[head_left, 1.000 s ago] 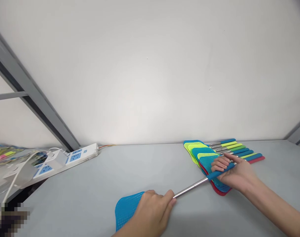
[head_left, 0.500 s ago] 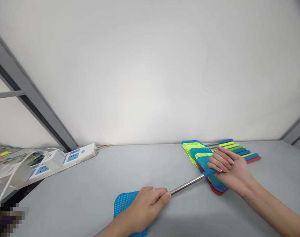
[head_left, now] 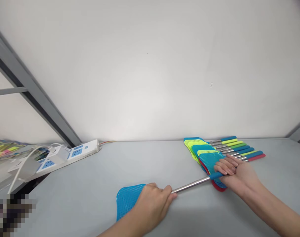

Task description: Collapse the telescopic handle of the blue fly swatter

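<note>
Tabletop (head_left: pixel 73 200) under white wall (head_left: pixel 150 65), left hand (head_left: pixel 150 207) and right hand (head_left: pixel 235 174) gripping blue flyswatter (head_left: pixel 189 184).

Left hand (head_left: pixel 151 205) grips the blue fly swatter (head_left: pixel 128 200) at the steel shaft's head end; right hand (head_left: pixel 236 174) closes on its blue handle (head_left: pixel 215 175), apparently touching the overlapping colored swatters (head_left: pixel 201 153) on the grey table (head_left: pixel 78 197).
</note>
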